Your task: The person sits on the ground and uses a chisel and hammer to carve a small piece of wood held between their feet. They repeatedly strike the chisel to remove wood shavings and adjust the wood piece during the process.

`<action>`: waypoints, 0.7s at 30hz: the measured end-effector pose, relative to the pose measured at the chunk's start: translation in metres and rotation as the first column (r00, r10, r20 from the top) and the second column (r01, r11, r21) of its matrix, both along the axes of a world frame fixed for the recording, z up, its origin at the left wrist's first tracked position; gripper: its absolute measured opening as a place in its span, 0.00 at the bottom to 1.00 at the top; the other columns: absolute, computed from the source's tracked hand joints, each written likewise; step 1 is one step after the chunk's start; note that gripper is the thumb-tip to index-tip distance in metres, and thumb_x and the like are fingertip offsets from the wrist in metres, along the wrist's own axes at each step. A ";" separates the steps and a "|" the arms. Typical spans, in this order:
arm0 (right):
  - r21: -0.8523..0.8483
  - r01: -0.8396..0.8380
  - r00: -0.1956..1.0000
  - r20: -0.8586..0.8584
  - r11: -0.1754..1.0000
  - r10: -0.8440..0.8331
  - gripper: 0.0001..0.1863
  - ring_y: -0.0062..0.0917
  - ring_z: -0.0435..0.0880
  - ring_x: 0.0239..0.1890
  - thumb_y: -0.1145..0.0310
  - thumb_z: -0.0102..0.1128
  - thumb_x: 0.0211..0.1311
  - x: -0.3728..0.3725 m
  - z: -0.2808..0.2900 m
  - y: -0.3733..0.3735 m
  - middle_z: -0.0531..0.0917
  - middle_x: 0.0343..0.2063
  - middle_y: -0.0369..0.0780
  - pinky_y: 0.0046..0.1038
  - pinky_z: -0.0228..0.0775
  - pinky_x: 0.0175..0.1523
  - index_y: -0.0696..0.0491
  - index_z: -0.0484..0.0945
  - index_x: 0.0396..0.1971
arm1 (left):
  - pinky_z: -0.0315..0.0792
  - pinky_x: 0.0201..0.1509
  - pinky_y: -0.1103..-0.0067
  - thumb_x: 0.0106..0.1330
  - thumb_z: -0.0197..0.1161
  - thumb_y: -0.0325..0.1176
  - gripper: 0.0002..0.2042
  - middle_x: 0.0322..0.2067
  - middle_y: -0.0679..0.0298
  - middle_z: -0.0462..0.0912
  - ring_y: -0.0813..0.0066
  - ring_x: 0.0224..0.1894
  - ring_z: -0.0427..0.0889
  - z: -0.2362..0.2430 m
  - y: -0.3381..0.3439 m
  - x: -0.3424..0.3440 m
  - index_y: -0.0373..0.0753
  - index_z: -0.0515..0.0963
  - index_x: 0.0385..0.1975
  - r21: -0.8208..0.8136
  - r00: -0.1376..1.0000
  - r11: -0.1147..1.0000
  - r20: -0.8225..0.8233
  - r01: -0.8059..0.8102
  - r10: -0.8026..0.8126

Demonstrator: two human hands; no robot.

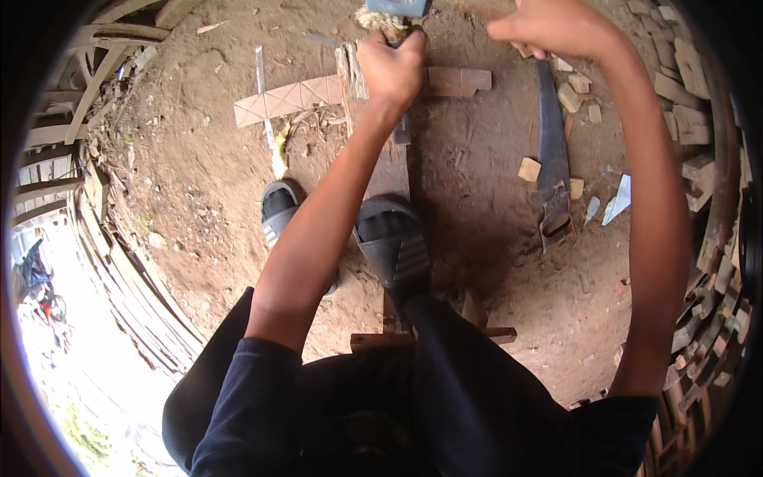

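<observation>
My left hand is closed around a tool that looks like a chisel, its pale, frayed handle end sticking out above the fist. A dark flat metal piece shows below the wrist, over a wooden plank. Against the frayed end sits a blue-grey block, cut off by the top edge. My right hand is at the upper right, partly out of the picture, with curled fingers; what it holds is hidden. A flat wooden strip with pencilled lines lies crosswise near the left hand.
A handsaw lies on the dirt floor at the right, with small wood blocks and pale shards around it. My sandalled foot rests on the plank. Stacked wood lines the right side; timber poles stand left.
</observation>
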State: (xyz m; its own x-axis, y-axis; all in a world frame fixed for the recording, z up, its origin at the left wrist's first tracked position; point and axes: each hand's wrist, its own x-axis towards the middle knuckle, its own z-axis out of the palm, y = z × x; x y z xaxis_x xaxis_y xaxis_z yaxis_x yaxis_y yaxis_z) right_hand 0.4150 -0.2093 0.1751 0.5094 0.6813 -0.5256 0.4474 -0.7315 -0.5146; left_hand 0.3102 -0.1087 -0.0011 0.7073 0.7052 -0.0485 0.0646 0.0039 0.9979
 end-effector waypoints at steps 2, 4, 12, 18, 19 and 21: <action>0.028 0.079 0.988 -0.136 0.996 -0.075 0.19 0.16 0.72 0.16 0.76 0.55 0.49 -0.002 0.008 0.003 0.75 0.17 0.34 0.18 0.65 0.20 0.62 0.72 0.45 | 0.65 0.21 0.76 0.50 0.61 0.30 0.11 0.11 0.64 0.74 0.80 0.15 0.68 0.001 0.002 -0.002 0.29 0.72 0.13 -0.085 0.999 0.996 -0.024 -0.026 0.024; 0.133 0.171 0.977 -0.148 0.976 -0.151 0.18 0.16 0.72 0.15 0.76 0.54 0.49 0.001 0.004 -0.003 0.75 0.17 0.34 0.19 0.64 0.19 0.62 0.73 0.44 | 0.66 0.21 0.76 0.49 0.61 0.30 0.11 0.11 0.63 0.74 0.80 0.15 0.68 0.005 0.000 -0.001 0.29 0.72 0.13 -0.064 0.999 0.997 -0.007 -0.037 0.037; -0.023 0.112 0.989 -0.099 0.993 -0.114 0.16 0.16 0.71 0.14 0.74 0.55 0.51 0.003 -0.007 -0.005 0.74 0.17 0.34 0.20 0.63 0.18 0.60 0.72 0.42 | 0.67 0.21 0.75 0.49 0.62 0.31 0.12 0.11 0.61 0.74 0.79 0.16 0.70 0.002 -0.002 -0.002 0.29 0.72 0.13 0.035 0.997 0.999 -0.079 0.003 0.000; 0.183 0.339 0.931 -0.206 0.923 -0.301 0.18 0.17 0.71 0.14 0.74 0.55 0.51 0.019 -0.037 -0.023 0.75 0.16 0.34 0.20 0.63 0.17 0.61 0.72 0.44 | 0.66 0.21 0.76 0.48 0.61 0.31 0.12 0.11 0.60 0.74 0.79 0.16 0.70 0.005 -0.007 0.000 0.28 0.71 0.13 0.005 0.999 1.000 -0.041 -0.014 0.015; 0.194 0.347 0.928 -0.217 0.918 -0.305 0.18 0.17 0.71 0.14 0.73 0.55 0.51 0.015 -0.040 -0.024 0.75 0.16 0.34 0.20 0.63 0.17 0.60 0.72 0.44 | 0.66 0.21 0.76 0.48 0.61 0.31 0.12 0.11 0.60 0.74 0.79 0.16 0.70 0.005 -0.008 0.000 0.27 0.71 0.13 0.025 0.998 1.000 -0.062 -0.013 0.015; 0.155 0.270 0.950 -0.203 0.950 -0.237 0.19 0.16 0.70 0.14 0.73 0.56 0.51 0.010 -0.036 -0.017 0.75 0.17 0.34 0.20 0.62 0.17 0.60 0.71 0.46 | 0.66 0.21 0.75 0.48 0.61 0.31 0.12 0.11 0.60 0.74 0.79 0.16 0.69 0.003 -0.003 -0.002 0.27 0.71 0.13 0.073 0.996 0.997 -0.085 -0.005 0.011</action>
